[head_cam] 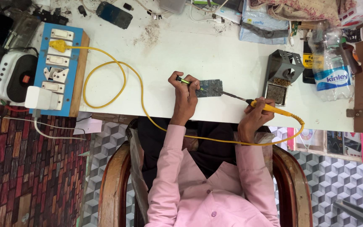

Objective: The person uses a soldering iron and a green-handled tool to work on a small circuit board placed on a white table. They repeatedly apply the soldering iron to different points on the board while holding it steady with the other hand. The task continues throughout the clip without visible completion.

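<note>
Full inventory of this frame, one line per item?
circuit board: 1, dark, table centre
soldering iron: 1, yellow handle, tip at board
tweezers: 1, green-tipped, on board
yellow cord: 1, looped from switchboard
switchboard: 1, blue, table left
iron stand: 1, grey, right of board
water bottle: 1, clear, far right
phone: 1, dark, top edge
table: 1, white
left hand: holds tweezers
right hand: holds soldering iron

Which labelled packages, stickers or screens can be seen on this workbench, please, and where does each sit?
Water bottle: lying at the right end, clear plastic, blue-and-white label band.
Yellow sticker: under the bottle's left side, yellow and black.
Plastic pouch: top edge, right of centre, pale blue, flat.
Phone: top edge, left of centre, dark screen, unlit.
</note>
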